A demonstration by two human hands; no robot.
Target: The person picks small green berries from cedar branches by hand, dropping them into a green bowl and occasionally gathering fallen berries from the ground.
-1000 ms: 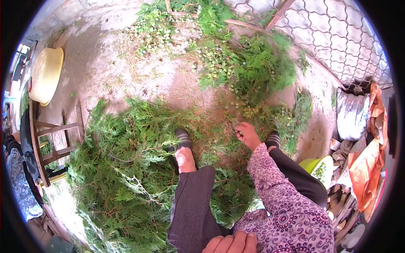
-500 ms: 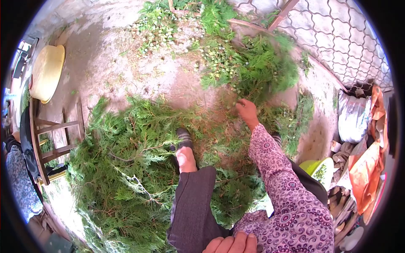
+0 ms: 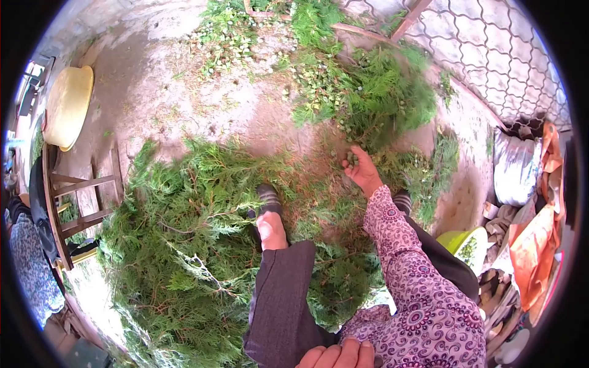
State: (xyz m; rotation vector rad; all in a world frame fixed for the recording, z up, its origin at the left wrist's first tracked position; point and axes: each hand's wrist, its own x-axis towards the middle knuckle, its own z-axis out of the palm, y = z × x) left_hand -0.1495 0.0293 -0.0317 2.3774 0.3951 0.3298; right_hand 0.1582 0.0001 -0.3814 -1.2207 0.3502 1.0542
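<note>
My right hand (image 3: 363, 173) reaches down over the ground, its fingers curled around small green cones (image 3: 350, 159). Just beyond it lie green conifer branches (image 3: 380, 92) with more cones among them. At the bottom edge my left hand (image 3: 340, 354) rests near my lap with its fingers bent together; whatever is under them is hidden. A large heap of cut conifer branches (image 3: 190, 245) spreads around my left foot, to the left of my right hand.
A yellow basin (image 3: 69, 107) leans at the left above a wooden stool frame (image 3: 86, 184). A lime-green bowl (image 3: 451, 240) holding green cones stands at the right, near an orange cloth (image 3: 532, 257). Patterned metal mesh (image 3: 497, 55) is at the upper right. Part of a person's patterned clothing (image 3: 30, 264) shows far left.
My right hand has turned and shifted slightly down and right, and green cones now show in its fingers. My left hand has barely moved.
</note>
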